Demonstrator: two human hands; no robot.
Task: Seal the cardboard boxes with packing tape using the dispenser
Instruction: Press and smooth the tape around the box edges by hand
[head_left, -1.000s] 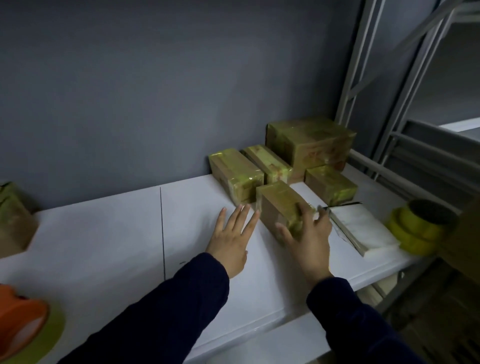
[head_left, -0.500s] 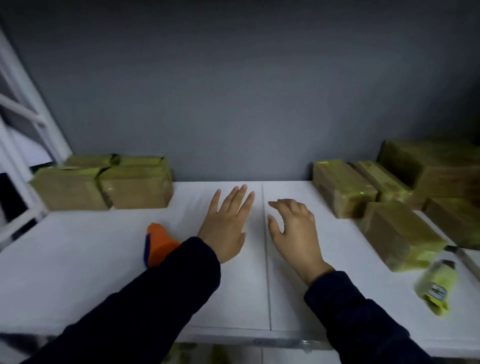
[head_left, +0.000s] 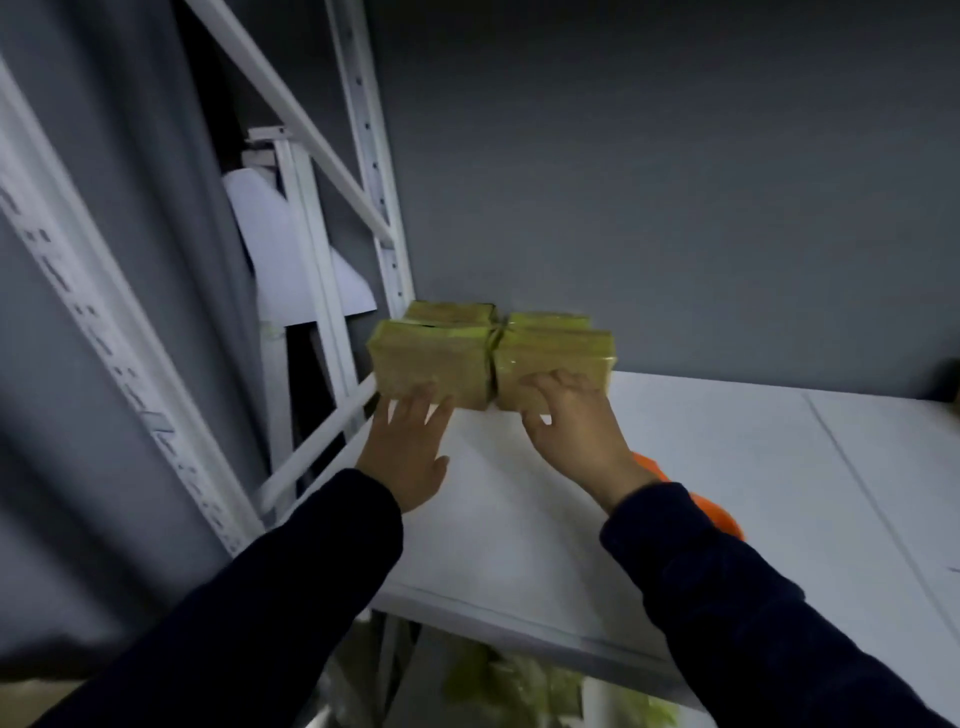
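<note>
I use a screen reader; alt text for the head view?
A person reaches for taped boxes at the left end of a white shelf: the left hand touches the front-left box, the right hand rests bent fingers on the front-right box. An orange object lies beside the right wrist.

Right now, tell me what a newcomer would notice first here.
A cluster of yellowish taped boxes sits at the white shelf's back left corner. The left hand and the right hand each touch a front box. An orange object peeks out behind the right sleeve.
</note>
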